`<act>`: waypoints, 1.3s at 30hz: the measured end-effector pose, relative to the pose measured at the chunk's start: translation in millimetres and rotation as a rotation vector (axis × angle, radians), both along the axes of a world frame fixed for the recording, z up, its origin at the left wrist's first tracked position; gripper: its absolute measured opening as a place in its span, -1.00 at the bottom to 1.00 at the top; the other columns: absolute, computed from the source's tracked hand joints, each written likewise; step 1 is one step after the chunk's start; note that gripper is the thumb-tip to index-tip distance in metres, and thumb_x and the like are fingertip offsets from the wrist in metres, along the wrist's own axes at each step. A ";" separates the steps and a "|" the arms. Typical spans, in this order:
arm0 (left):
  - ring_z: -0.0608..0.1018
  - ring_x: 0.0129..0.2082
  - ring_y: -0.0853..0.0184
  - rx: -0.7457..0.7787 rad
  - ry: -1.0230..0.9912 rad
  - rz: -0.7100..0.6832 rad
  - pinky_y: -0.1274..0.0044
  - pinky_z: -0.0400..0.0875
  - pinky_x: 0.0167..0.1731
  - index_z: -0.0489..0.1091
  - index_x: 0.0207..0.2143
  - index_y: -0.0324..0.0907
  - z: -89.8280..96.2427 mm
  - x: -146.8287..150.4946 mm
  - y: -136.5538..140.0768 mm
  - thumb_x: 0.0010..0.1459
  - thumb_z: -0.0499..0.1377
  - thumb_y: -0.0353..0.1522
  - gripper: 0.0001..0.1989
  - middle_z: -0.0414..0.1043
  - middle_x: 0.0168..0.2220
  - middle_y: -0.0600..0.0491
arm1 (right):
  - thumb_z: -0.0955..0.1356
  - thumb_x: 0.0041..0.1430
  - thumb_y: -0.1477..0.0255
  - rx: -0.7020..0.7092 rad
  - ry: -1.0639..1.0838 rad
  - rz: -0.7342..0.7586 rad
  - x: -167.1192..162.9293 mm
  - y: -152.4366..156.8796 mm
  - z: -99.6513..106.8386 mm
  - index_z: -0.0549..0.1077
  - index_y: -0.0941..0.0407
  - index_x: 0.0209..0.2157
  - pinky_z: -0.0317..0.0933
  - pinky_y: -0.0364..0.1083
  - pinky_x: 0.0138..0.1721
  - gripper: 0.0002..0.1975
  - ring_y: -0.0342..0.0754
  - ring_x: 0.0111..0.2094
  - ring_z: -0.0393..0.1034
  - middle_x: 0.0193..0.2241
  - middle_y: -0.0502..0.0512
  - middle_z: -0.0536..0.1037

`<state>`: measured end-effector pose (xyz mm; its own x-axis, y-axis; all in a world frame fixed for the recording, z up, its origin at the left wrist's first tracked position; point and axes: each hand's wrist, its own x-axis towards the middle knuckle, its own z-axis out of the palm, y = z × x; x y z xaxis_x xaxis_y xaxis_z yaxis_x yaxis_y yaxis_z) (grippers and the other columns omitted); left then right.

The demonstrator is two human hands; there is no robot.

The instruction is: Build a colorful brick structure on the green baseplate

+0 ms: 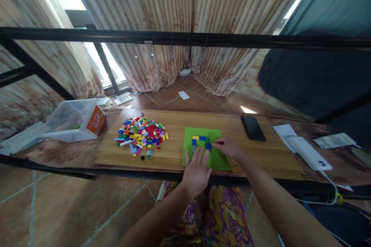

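A green studded baseplate (222,162) lies on the wooden board in front of me. On it stands an outline of building bricks (202,139), with yellow, blue, green and grey pieces along its far side and its two flanks. My left hand (195,171) rests flat over the near part of the outline, fingers stretched forward and a little apart, hiding the bricks beneath. Just right of the outline, my right hand (227,146) has thumb and forefinger pinched together above the plate. Whatever sits between those fingertips is too small to make out.
A heap of loose coloured bricks (145,133) spreads over the board's left side. Beyond it stands a clear plastic box (72,119) with an orange label. To the right lie a black phone (253,127) and a white device (310,153) with a cable. A black rail (185,38) crosses behind.
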<state>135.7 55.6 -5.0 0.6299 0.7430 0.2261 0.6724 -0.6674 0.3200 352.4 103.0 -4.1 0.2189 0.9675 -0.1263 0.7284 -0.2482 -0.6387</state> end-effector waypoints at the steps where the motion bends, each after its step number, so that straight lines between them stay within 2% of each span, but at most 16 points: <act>1: 0.11 0.31 0.14 0.006 -0.017 -0.008 0.00 -0.09 0.25 0.08 0.26 -0.17 1.3 -8.0 -5.1 0.27 -0.02 -0.26 -0.48 0.13 0.29 -0.09 | 0.35 0.02 0.29 0.006 0.001 -0.007 0.9 0.4 0.3 0.55 0.13 -0.50 0.20 -0.14 -0.43 -0.78 -0.09 -0.51 0.40 -0.57 0.01 0.55; 5: 0.26 0.23 0.15 0.006 -0.083 -0.010 0.09 0.04 0.23 0.23 0.17 -0.17 -2.5 -47.1 -23.2 0.20 0.02 -0.40 -0.54 0.28 0.20 -0.10 | 0.27 0.09 0.38 0.074 -0.055 -0.092 -1.9 7.4 1.4 0.54 0.15 -0.51 0.22 -0.11 -0.41 -0.76 -0.04 -0.50 0.41 -0.57 0.06 0.54; 11: 0.38 0.10 0.14 0.049 -0.172 0.034 0.15 0.24 0.11 0.30 0.08 -0.20 -22.1 -92.5 -29.7 0.14 0.03 -0.50 -0.57 0.39 0.08 -0.13 | 0.20 0.18 0.44 0.304 -0.118 -0.200 -31.1 39.4 1.4 0.53 0.17 -0.26 0.25 0.00 -0.12 -0.71 0.06 -0.18 0.44 -0.24 0.24 0.56; 16: 0.37 0.11 0.17 0.069 -0.218 0.073 0.21 0.27 0.10 0.30 0.07 -0.18 -25.6 -105.0 -28.3 0.14 0.05 -0.52 -0.57 0.39 0.08 -0.10 | 0.14 0.23 0.45 0.447 -0.104 -0.178 -55.9 64.3 -1.1 0.48 0.19 -0.18 0.23 0.02 -0.03 -0.67 0.06 -0.11 0.39 -0.18 0.27 0.52; 22: 0.38 0.11 0.17 0.037 -0.248 0.110 0.23 0.30 0.08 0.32 0.05 -0.17 -24.8 -107.2 -21.8 0.15 0.03 -0.52 -0.60 0.39 0.07 -0.09 | 0.10 0.27 0.43 0.551 -0.120 -0.110 -72.0 68.4 -17.6 0.45 0.20 -0.12 0.19 0.07 0.03 -0.64 0.07 -0.07 0.33 -0.17 0.27 0.49; 29: 0.42 0.06 0.19 0.005 -0.285 0.163 0.27 0.35 0.03 0.37 -0.01 -0.17 -23.4 -104.1 -11.4 0.17 0.06 -0.50 -0.67 0.44 0.02 -0.08 | 0.09 0.31 0.41 0.485 -0.273 -0.009 -77.9 63.0 -26.9 0.41 0.22 -0.04 0.18 0.10 0.00 -0.62 0.10 -0.04 0.30 -0.12 0.31 0.48; 39: 0.47 -0.02 0.26 -0.039 -0.392 0.194 0.34 0.38 0.00 0.40 -0.07 -0.16 -11.9 -93.4 4.7 0.20 0.07 -0.49 -0.74 0.50 -0.07 -0.05 | 0.09 0.33 0.37 0.405 -0.400 -0.015 -80.6 58.2 -27.4 0.34 0.26 0.05 0.15 0.10 -0.03 -0.59 0.14 -0.02 0.28 -0.07 0.34 0.46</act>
<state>42.3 60.3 -16.8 0.3502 0.8520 0.3891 0.6069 -0.5228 0.5986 271.9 161.1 -31.5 0.1871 0.9181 0.3495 0.9314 -0.0527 -0.3603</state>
